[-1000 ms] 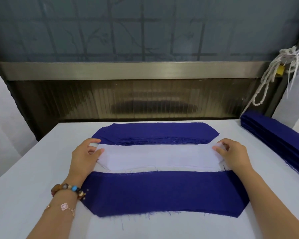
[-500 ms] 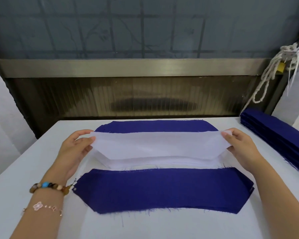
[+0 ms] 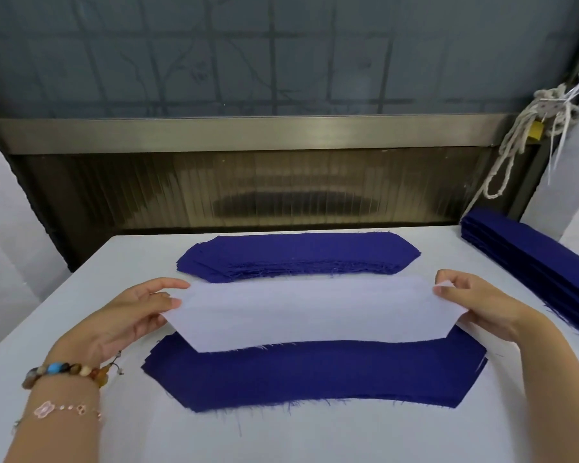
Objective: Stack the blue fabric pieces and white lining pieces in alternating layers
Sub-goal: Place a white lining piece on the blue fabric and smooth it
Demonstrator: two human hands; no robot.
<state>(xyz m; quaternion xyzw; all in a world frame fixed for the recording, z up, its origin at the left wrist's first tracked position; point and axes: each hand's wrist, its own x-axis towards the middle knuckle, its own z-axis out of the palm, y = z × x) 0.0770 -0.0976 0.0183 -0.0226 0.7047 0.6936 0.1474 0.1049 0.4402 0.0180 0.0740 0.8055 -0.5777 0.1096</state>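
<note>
A white lining piece [image 3: 310, 312] hangs stretched between my hands above the table. My left hand [image 3: 131, 315] pinches its left end and my right hand [image 3: 478, 302] pinches its right end. Its near edge overlaps the far edge of a near stack topped by a blue fabric piece [image 3: 315, 375]. A second pile of blue fabric pieces [image 3: 295, 255] lies farther back. The held piece hides the pile of white lining between the two blue stacks.
The white table [image 3: 81, 295] ends at a ribbed panel and metal rail behind. Another stack of blue strips [image 3: 535, 259] lies along the right edge. A knotted white rope [image 3: 528, 128] hangs at the upper right. Bracelets sit on my left wrist.
Both hands gripped the ends of the top white lining piece, lifted it off its pile and carried it toward me, so it now overlaps the near blue stack.
</note>
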